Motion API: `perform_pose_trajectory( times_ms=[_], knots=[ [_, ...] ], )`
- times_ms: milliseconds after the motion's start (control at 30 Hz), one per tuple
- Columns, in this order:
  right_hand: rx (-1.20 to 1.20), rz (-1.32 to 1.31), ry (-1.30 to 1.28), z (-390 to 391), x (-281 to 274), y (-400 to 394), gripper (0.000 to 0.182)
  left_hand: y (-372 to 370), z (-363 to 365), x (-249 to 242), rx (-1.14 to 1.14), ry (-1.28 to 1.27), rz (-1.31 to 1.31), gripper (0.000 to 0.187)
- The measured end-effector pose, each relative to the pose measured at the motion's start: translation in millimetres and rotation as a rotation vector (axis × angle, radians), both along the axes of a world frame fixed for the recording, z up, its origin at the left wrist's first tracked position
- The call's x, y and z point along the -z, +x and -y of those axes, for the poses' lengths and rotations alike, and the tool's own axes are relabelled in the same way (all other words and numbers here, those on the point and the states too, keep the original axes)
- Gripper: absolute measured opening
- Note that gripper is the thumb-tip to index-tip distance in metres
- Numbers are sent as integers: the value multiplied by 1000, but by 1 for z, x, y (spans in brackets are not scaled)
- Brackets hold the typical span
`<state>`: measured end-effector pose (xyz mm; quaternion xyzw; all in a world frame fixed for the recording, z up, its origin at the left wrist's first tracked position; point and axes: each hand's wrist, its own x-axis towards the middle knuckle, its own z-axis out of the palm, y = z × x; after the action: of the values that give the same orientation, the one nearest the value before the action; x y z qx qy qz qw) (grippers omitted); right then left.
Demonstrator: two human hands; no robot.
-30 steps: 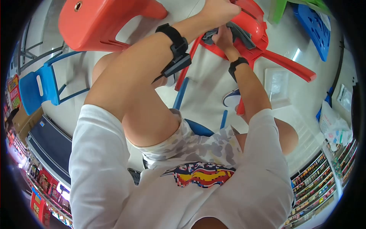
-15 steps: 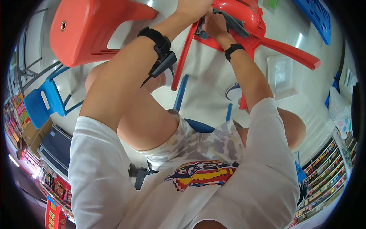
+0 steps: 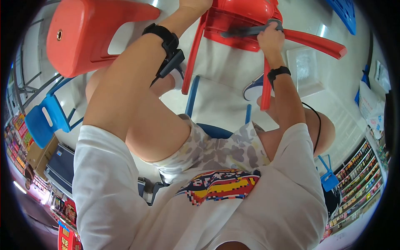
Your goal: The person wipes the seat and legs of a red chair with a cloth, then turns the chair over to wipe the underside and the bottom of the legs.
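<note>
A small red chair is at the top centre, its legs spread toward me. My right hand is closed on one end of a dark grey cloth at the chair's right side. Blurred by motion, the cloth's other end stretches left across the red surface. My left hand is at the top edge, beside the chair's left side; its fingers are out of frame, so its grip cannot be made out.
A large red stool lies at the upper left, above a blue chair. A translucent tray is on the floor at the right. Shelves of goods are at the lower right, near a small blue stool.
My right hand has moved right and slightly down, away from my left hand, drawing the grey cloth out straighter. The whole view has shifted slightly.
</note>
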<state>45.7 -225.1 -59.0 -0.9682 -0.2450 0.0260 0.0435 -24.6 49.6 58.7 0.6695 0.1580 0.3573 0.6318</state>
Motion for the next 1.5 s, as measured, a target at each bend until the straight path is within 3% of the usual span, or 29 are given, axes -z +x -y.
perform_pose_trajectory(
  times_ms=[67,133,167,233,267,333,367,400,467,667,800,867,900,967,1000,1067,1133,1167,1233,1267,1367,1400,1467,1500],
  knots=[
    [80,-16,1,4,-3,2,50,3,2,-1,-1,2,-16,24],
    [407,28,329,-11,-25,-13,48,7,5,5,-54,-60,136,24],
    [399,25,330,-19,-36,-23,48,6,6,5,-62,-58,134,24],
    [656,91,656,-32,-53,-35,38,7,7,4,-45,-104,78,23],
    [656,88,659,-28,-45,-31,38,7,5,4,-46,-100,76,23],
    [297,274,548,-4,-25,-21,35,5,7,4,-31,-102,82,20],
    [271,87,398,1,-27,-20,37,5,7,8,-29,-104,78,20],
    [271,86,397,10,-14,-13,37,6,6,7,-34,-84,79,19],
    [-110,98,52,15,3,-1,40,6,9,3,-41,-66,80,18],
    [-233,73,-220,8,20,29,52,0,9,-4,10,-118,53,18],
    [-260,28,-436,-9,21,54,44,3,11,-10,37,-123,64,18],
    [-57,-90,-253,-10,15,62,34,0,10,-12,30,-127,73,18],
    [-64,-86,-259,-5,12,57,34,-1,9,-13,16,-86,61,19],
    [177,-58,617,12,-10,33,29,-2,7,-13,-15,-50,53,20],
    [165,-60,611,15,-14,19,29,-2,9,-13,-14,-75,34,20],
    [595,-233,1367,20,-23,-17,33,-3,11,-13,-12,-112,15,20],
    [943,-228,1659,21,-49,-53,34,1,10,-11,-26,-46,21,19],
    [940,-224,1660,10,-73,-74,34,2,11,-12,-25,-47,25,19],
    [1222,118,1740,-22,-119,-101,32,2,11,-17,-27,-16,40,20],
    [1230,118,1742,-22,-115,-104,32,3,10,-14,-22,-12,37,20],
    [775,209,1136,-5,-93,-106,35,5,19,-8,-45,-65,63,20],
    [776,218,1138,-7,-87,-97,35,4,19,-11,-38,-69,67,21],
    [628,189,584,-16,-70,-79,36,3,17,-14,-35,-70,74,21],
    [625,188,587,-14,-53,-66,36,2,16,-12,-34,-39,47,21]
  ],
)
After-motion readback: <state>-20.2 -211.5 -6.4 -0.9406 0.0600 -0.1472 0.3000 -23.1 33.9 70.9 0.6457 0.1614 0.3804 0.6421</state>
